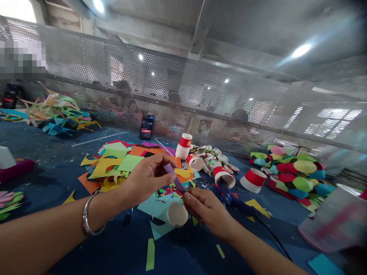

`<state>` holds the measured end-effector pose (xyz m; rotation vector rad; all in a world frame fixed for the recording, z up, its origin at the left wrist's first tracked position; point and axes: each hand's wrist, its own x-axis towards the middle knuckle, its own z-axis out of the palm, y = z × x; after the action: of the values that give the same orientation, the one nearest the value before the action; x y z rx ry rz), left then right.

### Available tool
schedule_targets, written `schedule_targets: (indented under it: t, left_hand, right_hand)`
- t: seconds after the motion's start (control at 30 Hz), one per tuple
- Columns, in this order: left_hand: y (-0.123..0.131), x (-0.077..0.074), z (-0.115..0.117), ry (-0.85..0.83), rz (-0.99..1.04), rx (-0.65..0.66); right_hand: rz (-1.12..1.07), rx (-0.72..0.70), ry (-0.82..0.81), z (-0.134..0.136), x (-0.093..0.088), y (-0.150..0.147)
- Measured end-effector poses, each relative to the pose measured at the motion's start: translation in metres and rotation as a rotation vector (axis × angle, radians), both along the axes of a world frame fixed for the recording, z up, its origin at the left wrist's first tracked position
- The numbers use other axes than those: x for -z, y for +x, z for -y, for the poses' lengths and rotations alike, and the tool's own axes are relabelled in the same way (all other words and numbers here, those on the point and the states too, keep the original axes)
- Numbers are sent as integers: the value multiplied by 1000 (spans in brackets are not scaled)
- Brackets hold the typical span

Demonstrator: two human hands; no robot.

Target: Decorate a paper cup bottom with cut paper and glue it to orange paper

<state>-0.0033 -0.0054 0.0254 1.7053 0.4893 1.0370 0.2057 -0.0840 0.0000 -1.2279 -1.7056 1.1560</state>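
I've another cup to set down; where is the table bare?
Mostly bare are a left stretch of table, between the magenta bundle and the stacked coloured sheets, and a near patch, between the green strip and the small green slip. Crowded: around the left hand and right hand, with the sheets and paper cups.

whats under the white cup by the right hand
Light blue paper shows along the left side of the white cup; whatever lies directly beneath is covered.

Coloured paper [108, 168], cups [254, 180] and a perforated partition [160, 72] show a craft workshop.
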Motion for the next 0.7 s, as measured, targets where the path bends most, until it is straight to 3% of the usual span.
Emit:
schedule_targets:
  t: [0.33, 0.7]
  left_hand:
    - [-1, -4, 0, -30, -128, -18]
    - [1, -5, 5, -20, -76, -19]
  right_hand:
    - [36, -3, 14, -1, 2, 1]
    - [212, 15, 100, 0, -4, -1]
